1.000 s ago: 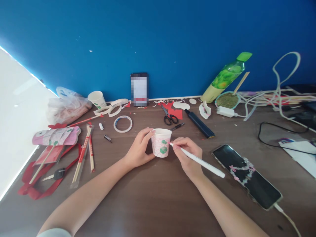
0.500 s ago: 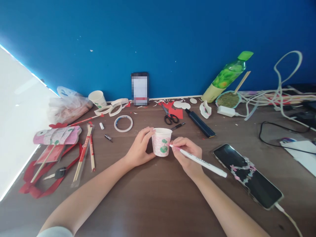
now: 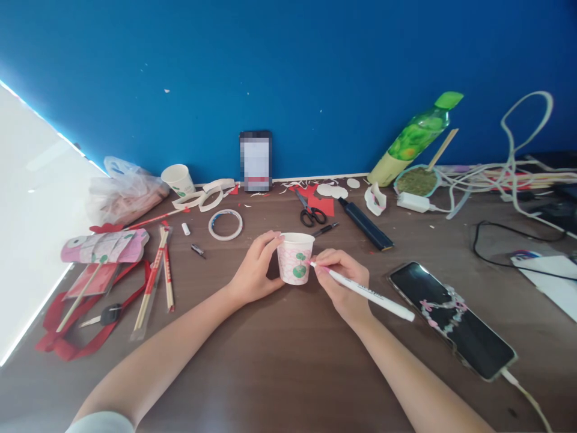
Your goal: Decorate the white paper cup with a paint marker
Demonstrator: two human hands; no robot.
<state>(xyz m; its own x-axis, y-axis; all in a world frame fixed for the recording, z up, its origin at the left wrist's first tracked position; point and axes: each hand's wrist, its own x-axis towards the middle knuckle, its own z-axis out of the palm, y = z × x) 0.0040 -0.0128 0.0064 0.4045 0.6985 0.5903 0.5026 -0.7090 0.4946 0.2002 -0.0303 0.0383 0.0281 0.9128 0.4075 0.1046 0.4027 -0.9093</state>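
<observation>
A white paper cup (image 3: 294,260) with pink scale-like lines and a green plant print stands upright on the brown table. My left hand (image 3: 258,264) grips it from the left, fingers at the rim and thumb low on its side. In my right hand (image 3: 345,279) is a white marker (image 3: 374,297) with a pink tip end, held like a pen. The tip meets the cup's right side beside the green print. Just behind the cup lie a black pen (image 3: 325,229) and black-handled scissors (image 3: 311,214).
A tape roll (image 3: 225,225), a second paper cup (image 3: 177,180) and wrapped chopsticks (image 3: 151,282) lie to the left. Rightward are a dark blue case (image 3: 366,225), a phone (image 3: 451,319) with a bead bracelet, and a tilted green bottle (image 3: 415,141). Another phone (image 3: 256,161) leans on the blue wall.
Very little differs. The marker has shifted slightly at the cup's right side; my left hand keeps its hold on the cup.
</observation>
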